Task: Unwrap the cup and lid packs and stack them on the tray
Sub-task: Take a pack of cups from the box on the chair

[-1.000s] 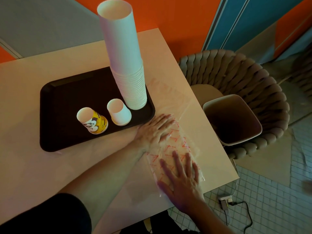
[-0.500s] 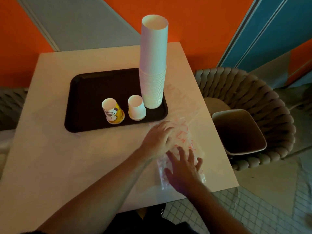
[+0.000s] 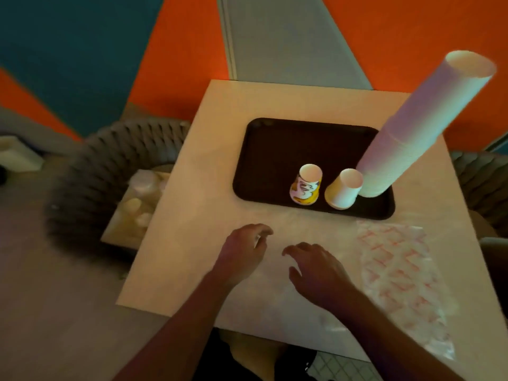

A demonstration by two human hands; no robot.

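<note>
Low centre of frame, left hand (image 3: 244, 250) and right hand (image 3: 316, 266) hover loosely curled, empty, over the table (image 3: 192, 229); flattened wrapper (image 3: 398, 270) set aside at right, likely freeing them for another pack.

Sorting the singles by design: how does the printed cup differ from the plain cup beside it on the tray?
The printed cup bears a yellow cartoon print; the plain cup is all white. The printed cup stands left; the plain cup sits right, beside the tall cup stack. Both stand upside down on the dark tray.

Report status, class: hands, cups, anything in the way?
Both hands, left and right, empty over table. Cup stack upright on tray. Empty wrapper flat at right.
</note>
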